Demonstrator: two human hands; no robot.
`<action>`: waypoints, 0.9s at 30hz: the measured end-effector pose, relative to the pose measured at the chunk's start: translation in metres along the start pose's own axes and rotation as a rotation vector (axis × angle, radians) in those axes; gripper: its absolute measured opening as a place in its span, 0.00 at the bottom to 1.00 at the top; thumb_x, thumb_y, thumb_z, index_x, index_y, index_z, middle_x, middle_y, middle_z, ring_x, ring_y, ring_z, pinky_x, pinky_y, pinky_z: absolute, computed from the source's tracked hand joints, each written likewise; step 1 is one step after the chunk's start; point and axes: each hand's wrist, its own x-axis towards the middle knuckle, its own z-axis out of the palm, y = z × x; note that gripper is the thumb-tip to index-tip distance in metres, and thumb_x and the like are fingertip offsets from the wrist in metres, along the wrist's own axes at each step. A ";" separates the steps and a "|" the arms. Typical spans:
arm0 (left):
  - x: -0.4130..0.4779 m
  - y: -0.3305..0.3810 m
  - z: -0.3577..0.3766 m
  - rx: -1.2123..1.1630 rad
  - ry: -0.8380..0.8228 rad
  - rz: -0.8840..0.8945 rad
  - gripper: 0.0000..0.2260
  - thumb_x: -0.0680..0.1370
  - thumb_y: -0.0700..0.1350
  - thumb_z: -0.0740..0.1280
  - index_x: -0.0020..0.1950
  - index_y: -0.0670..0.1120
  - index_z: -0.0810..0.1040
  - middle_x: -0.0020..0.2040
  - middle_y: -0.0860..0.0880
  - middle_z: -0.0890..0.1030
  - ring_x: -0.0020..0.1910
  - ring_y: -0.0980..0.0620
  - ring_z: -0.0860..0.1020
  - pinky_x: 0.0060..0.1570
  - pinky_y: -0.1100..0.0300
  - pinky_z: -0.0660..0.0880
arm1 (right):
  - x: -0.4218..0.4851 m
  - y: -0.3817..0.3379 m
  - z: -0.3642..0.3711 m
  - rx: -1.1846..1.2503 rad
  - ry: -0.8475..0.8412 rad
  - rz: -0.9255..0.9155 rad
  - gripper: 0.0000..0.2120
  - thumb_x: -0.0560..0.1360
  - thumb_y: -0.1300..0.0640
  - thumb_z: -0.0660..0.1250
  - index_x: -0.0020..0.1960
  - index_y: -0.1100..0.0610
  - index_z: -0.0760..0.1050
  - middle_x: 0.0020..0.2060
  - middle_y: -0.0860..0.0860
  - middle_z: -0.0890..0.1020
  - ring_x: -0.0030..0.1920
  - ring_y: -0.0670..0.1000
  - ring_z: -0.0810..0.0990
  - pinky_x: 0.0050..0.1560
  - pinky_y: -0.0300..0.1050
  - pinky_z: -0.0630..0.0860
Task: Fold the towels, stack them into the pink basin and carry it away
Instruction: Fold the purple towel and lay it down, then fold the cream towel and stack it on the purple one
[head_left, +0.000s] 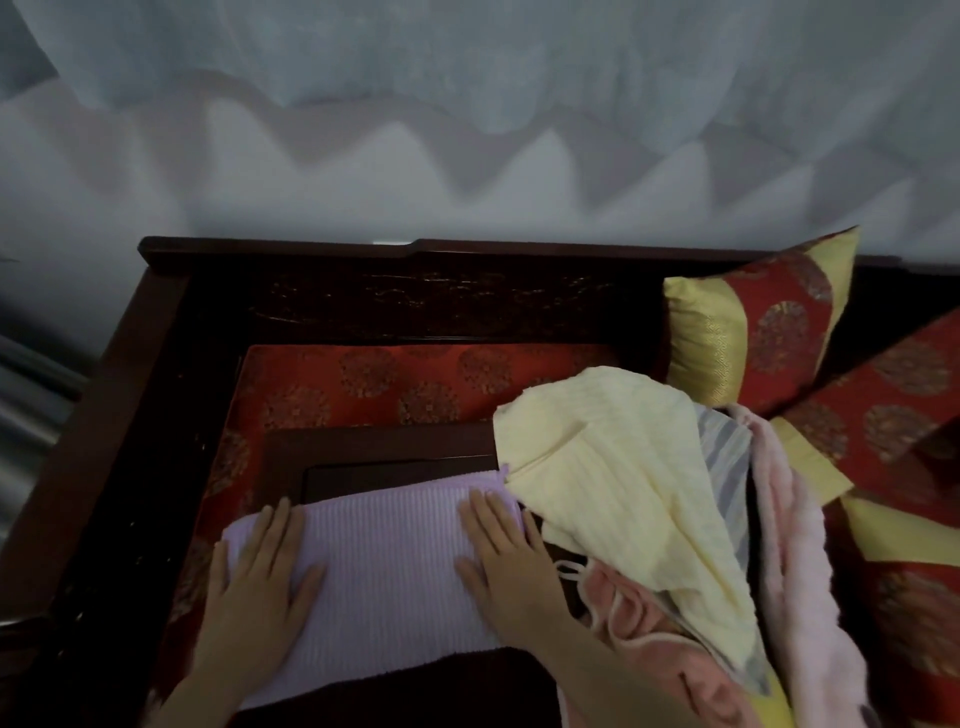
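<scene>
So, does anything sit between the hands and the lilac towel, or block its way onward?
Nothing between them: left hand and right hand both lie flat on the lilac towel. The pink basin is not in view, so that path cannot be judged.

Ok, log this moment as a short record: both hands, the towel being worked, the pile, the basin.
left hand: flat, fingers straight, on the left end of the lilac towel
right hand: flat on the towel's right end
lilac towel: laid out as a neat rectangle
pile: right of the lilac towel; yellow towel on top, grey striped towel and pink towels under it
surroundings: red patterned seat pad, red and gold cushions
pink basin: not in view
</scene>
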 end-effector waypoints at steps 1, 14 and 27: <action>-0.002 0.000 0.003 0.002 -0.005 -0.011 0.36 0.76 0.66 0.39 0.76 0.45 0.55 0.76 0.48 0.60 0.76 0.57 0.48 0.73 0.40 0.50 | -0.003 -0.002 0.003 0.016 -0.016 0.023 0.28 0.81 0.40 0.44 0.78 0.50 0.49 0.77 0.46 0.55 0.77 0.49 0.50 0.72 0.52 0.48; 0.017 0.168 -0.036 -0.540 0.104 0.077 0.21 0.80 0.47 0.59 0.72 0.43 0.64 0.71 0.46 0.67 0.70 0.47 0.65 0.68 0.55 0.60 | -0.015 0.106 -0.111 -0.097 0.222 0.586 0.24 0.70 0.45 0.67 0.62 0.54 0.71 0.57 0.53 0.74 0.57 0.57 0.72 0.53 0.55 0.70; 0.096 0.353 -0.171 -0.901 -0.010 0.492 0.38 0.73 0.52 0.70 0.76 0.59 0.51 0.75 0.57 0.58 0.72 0.58 0.58 0.72 0.58 0.58 | -0.022 0.141 -0.299 0.415 0.309 -0.103 0.07 0.79 0.47 0.53 0.50 0.50 0.65 0.35 0.50 0.77 0.33 0.50 0.76 0.36 0.54 0.74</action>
